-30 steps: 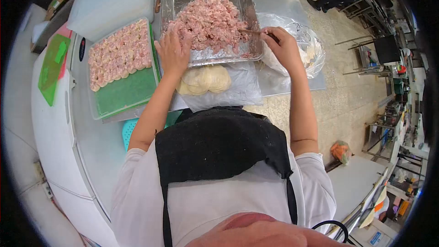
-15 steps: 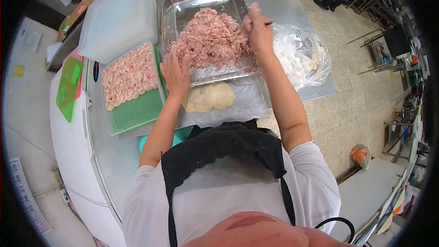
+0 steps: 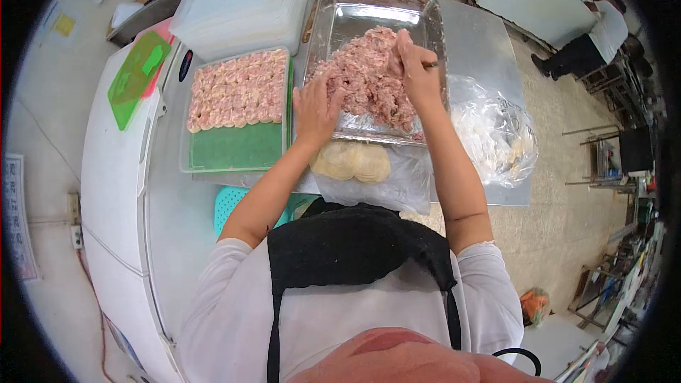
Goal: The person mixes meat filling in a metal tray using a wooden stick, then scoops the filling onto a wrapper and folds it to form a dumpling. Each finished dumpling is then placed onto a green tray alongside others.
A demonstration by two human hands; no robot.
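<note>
A heap of pink minced meat point(image 3: 362, 78) fills the near part of a shiny metal tray point(image 3: 386, 18). My left hand point(image 3: 317, 110) rests at the tray's near left side, fingers extended and touching the meat's edge. Over the right side of the heap, my right hand point(image 3: 418, 71) is closed around a thin utensil, of which only the dark end point(image 3: 430, 64) shows; its working part is hidden. Below the tray, a stack of round pale dough wrappers point(image 3: 352, 162) lies on plastic sheeting point(image 3: 408, 181).
To the left, a clear container point(image 3: 237, 149) with a green base holds rows of small filled dumplings point(image 3: 237, 89). Stacked translucent containers point(image 3: 237, 7) stand behind it. A clear plastic bag point(image 3: 493, 135) lies on the right. Another person point(image 3: 603, 32) is at the far right.
My right hand has moved leftward relative to the tray, from its right side onto the meat. My left hand stays by the near left rim. The camera view has turned.
</note>
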